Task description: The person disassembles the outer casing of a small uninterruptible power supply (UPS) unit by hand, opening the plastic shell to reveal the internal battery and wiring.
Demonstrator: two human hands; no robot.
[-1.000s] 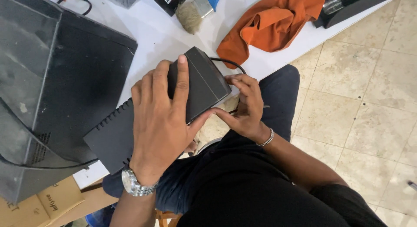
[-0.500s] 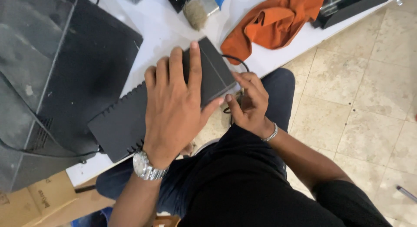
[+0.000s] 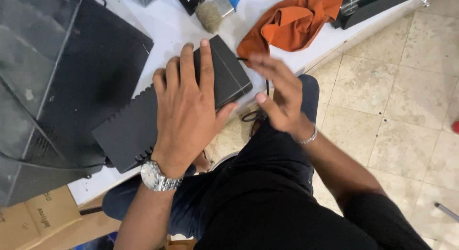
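Note:
A flat black box-shaped device [image 3: 129,128] with ribbed edges lies on the white table [image 3: 167,25], jutting over its near edge. My left hand [image 3: 186,106], with a metal watch on the wrist, lies flat on top of the device, fingers spread and the thumb hooked under its near edge. My right hand [image 3: 279,94] hovers just right of the device, fingers apart, holding nothing, a thin bracelet on the wrist. A black cable [image 3: 256,113] hangs down from the device's right end.
A large dark grey machine case [image 3: 52,87] fills the left of the table. An orange cloth [image 3: 296,25], a brush [image 3: 213,13] and a black tray [image 3: 368,6] lie at the far edge. A cardboard box [image 3: 33,221] stands bottom left. Beige floor tiles [image 3: 397,101] lie to the right.
My right hand has let go of the device's right end and lifted away with its fingers opened. My left hand has stayed pressed flat on the device.

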